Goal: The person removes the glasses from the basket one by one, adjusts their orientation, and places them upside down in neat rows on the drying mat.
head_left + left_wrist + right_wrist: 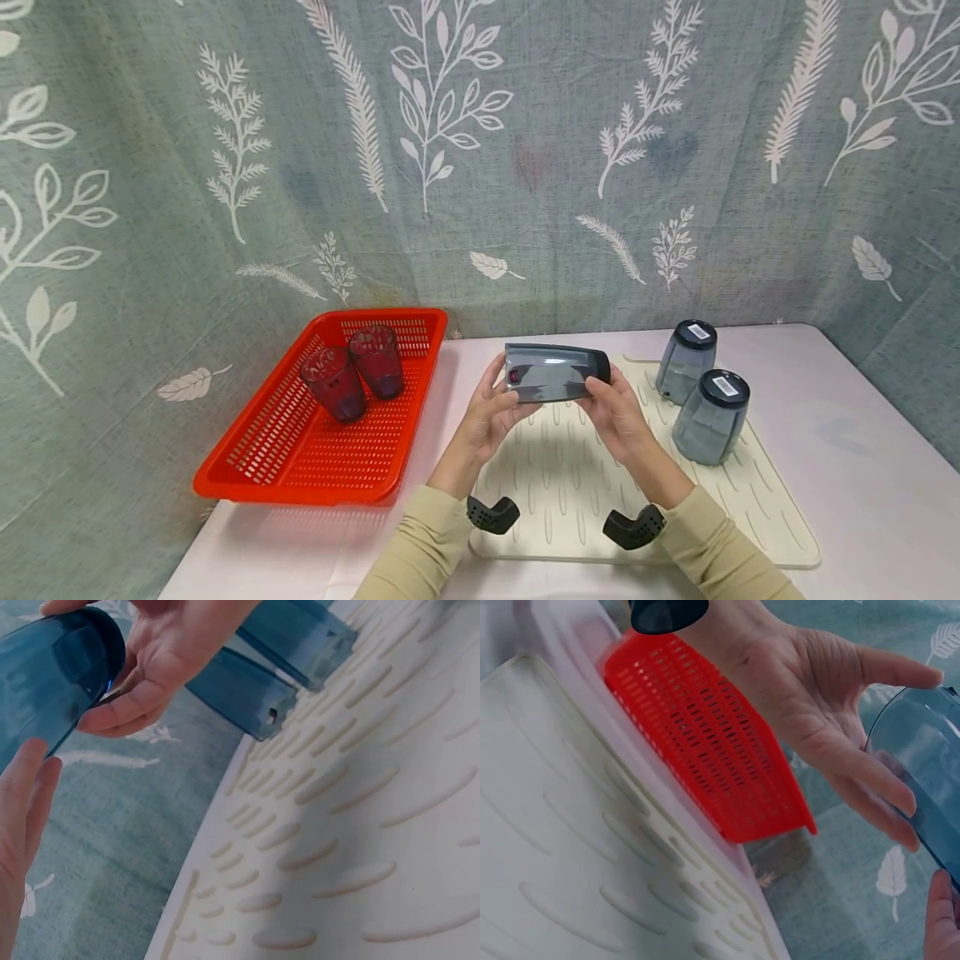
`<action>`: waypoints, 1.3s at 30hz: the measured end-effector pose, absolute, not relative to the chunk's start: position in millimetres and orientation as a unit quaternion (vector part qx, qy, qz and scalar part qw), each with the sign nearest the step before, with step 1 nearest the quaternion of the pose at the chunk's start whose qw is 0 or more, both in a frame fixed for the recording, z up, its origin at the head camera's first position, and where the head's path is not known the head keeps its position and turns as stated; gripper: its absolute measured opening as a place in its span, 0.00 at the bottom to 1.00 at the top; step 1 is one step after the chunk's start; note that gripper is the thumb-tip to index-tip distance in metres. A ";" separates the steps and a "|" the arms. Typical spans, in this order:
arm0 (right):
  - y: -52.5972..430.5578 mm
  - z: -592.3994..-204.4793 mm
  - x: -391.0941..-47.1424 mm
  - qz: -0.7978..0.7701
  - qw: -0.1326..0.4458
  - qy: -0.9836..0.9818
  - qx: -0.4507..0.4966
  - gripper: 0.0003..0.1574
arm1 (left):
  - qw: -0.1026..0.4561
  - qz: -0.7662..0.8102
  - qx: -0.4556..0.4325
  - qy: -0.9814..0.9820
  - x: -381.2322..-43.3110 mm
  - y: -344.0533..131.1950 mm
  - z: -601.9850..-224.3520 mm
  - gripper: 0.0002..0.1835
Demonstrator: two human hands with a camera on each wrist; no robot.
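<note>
A smoky blue-grey drinking glass [555, 375] lies sideways in the air over the ribbed cream drying mat [555, 500], held between both hands. My left hand [491, 417] grips its open rim end, thumb on the near side and fingers behind. At the dark, thick base end my right hand [615, 412] holds it, thumb across the front. The left wrist view shows the right hand [169, 664] around the base, while the right wrist view has the left hand [817, 712] at the rim. A small dark red label marks the glass near its rim.
Two similar glasses stand upside down on the mat's right side, one farther back [684, 367] and one nearer [708, 425]. To the left, a red perforated basket [405, 454] holds two leaning clear glasses [337, 387]. A leaf-print cloth [540, 167] hangs behind the white table [840, 417].
</note>
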State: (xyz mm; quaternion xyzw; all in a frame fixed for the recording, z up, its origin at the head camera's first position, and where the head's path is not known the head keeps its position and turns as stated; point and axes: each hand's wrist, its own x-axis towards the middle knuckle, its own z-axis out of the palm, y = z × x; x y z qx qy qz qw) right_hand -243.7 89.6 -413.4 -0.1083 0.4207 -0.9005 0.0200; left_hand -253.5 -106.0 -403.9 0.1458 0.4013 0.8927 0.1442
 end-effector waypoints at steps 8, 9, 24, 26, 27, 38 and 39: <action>90.4 -409.6 -242.9 -0.895 0.018 0.433 -0.111 0.24 | 0.148 0.874 0.145 0.439 -252.3 -108.6 -402.9 0.47; 90.7 -408.9 -243.0 -0.894 0.016 0.434 -0.114 0.24 | 0.146 0.870 0.146 0.448 -252.4 -109.2 -402.6 0.47; 100.4 -397.2 -244.9 -0.878 -0.010 0.459 -0.131 0.27 | 0.156 0.759 0.155 0.613 -258.3 -117.4 -400.5 0.49; 101.4 -396.5 -245.4 -0.874 -0.017 0.468 -0.129 0.28 | 0.163 0.751 0.153 0.621 -257.9 -117.6 -402.1 0.48; 102.0 -396.1 -245.7 -0.872 -0.018 0.473 -0.126 0.28 | 0.164 0.747 0.151 0.627 -257.8 -118.0 -402.8 0.48; 110.7 -387.2 -250.9 -0.845 -0.016 0.526 -0.093 0.30 | 0.112 0.732 0.128 0.660 -255.8 -130.3 -402.8 0.43; 111.9 -386.6 -251.8 -0.842 -0.017 0.532 -0.094 0.29 | 0.108 0.728 0.129 0.664 -255.0 -132.0 -401.8 0.43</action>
